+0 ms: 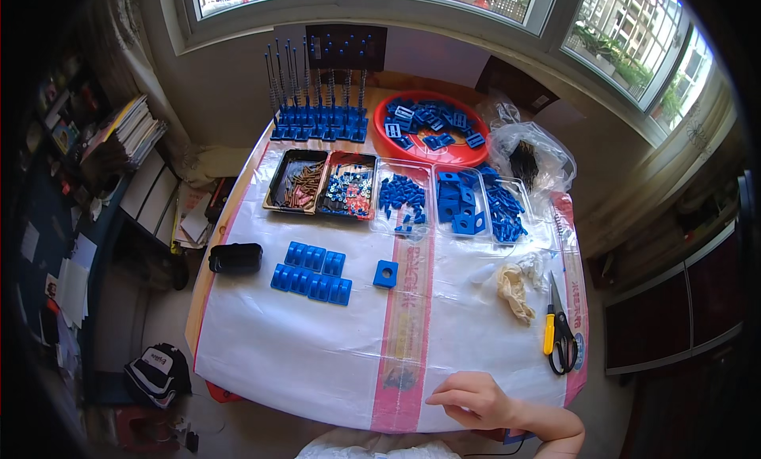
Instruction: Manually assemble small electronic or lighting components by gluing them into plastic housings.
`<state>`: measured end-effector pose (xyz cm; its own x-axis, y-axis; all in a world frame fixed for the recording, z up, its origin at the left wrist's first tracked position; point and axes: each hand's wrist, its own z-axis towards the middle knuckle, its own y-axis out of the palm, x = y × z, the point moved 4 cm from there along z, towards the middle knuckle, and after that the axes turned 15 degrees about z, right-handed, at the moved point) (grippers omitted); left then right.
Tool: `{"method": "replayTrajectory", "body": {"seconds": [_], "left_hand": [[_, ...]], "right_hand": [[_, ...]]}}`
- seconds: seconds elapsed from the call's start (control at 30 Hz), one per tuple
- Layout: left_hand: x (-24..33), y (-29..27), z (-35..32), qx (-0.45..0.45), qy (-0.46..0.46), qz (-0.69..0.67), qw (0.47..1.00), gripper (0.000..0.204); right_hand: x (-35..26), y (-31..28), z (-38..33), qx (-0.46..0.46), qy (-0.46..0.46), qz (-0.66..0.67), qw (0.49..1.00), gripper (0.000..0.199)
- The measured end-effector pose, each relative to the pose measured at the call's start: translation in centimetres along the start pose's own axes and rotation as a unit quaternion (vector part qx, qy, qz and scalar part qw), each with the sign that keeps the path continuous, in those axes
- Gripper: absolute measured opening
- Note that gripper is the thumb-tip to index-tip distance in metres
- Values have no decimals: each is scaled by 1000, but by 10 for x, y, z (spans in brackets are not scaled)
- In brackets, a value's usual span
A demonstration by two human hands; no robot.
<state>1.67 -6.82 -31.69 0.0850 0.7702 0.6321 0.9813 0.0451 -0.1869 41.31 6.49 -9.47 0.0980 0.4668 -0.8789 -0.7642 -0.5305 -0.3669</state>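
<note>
My right hand [474,400] hangs over the near edge of the table, right of the pink stripe. Its fingers are half bent and point left, with the thumb a little apart; I see nothing held in them. My left hand is out of view. Farther in, a single square blue plastic piece with a round hole [386,274] lies on the stripe. To its left, several blue curved blocks [311,283] lie in two rows, the far row shorter. A black case [236,258] sits at the table's left edge.
Trays of brown screws [304,185], small mixed parts [349,186] and blue pieces [403,194] line the back. Behind stand blue bases with upright springs [321,118] and a red basin [428,154]. Scissors [564,349], a yellow-handled tool [548,332] and a cream crumpled glove-like item [515,295] lie right.
</note>
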Motion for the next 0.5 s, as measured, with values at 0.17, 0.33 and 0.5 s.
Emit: {"method": "replayTrajectory", "body": {"seconds": [0.17, 0.33, 0.5], "left_hand": [[9, 11, 4, -36, 12, 63, 997, 32], [18, 23, 9, -63, 28, 128, 989, 32], [30, 31, 6, -119, 46, 261, 957, 31]], "right_hand": [[25, -1, -1, 13, 39, 12, 999, 28], [42, -3, 1, 52, 57, 52, 996, 28], [49, 1, -2, 22, 34, 14, 999, 27]]}}
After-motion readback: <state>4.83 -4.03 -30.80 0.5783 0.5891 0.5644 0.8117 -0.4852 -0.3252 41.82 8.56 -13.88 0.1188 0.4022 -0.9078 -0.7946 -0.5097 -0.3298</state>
